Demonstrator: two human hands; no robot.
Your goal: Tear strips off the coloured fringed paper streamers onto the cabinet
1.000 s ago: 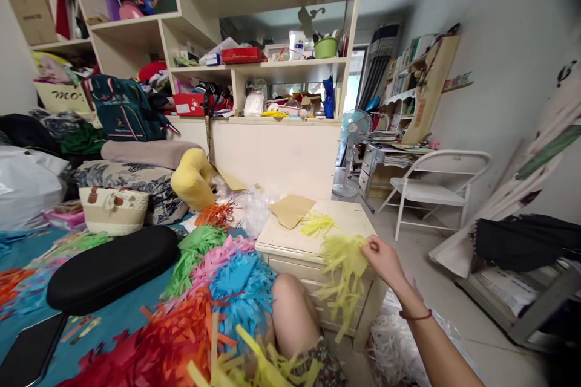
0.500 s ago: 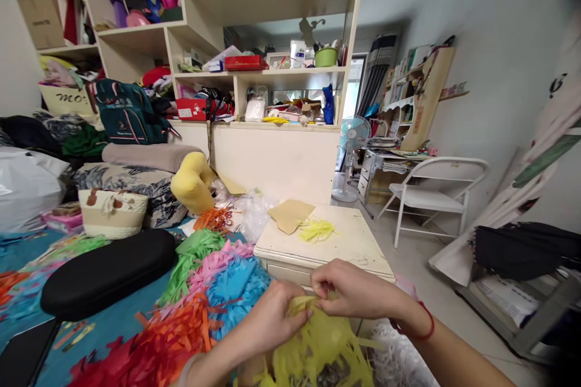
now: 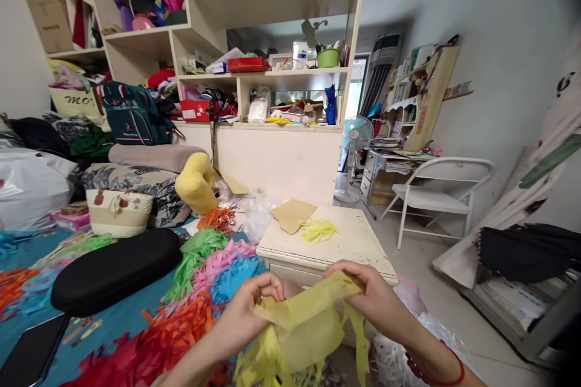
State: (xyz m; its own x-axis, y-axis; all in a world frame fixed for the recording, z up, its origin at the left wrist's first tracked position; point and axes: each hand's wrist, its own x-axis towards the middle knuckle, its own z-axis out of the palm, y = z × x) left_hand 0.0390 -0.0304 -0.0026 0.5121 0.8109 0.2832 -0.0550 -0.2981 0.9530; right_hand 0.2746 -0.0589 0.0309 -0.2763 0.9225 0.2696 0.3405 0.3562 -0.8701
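Pinched between left hand point(image 3: 247, 308) and right hand point(image 3: 370, 296), each grip clamped on it, yellow fringed tissue paper point(image 3: 299, 329) looks taut; pulling harder could tear it.

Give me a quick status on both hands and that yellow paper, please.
Left hand and right hand both pinching yellow fringed paper, stretched between them. Cream nightstand just behind. Nothing blocking.

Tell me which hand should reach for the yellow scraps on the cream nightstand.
Right, probably. The right hand hangs just in front of the nightstand, nearer the yellow scraps. The left hand sits farther off, over the coloured fringe pile. Both grip the yellow fringed paper, so one must let go.
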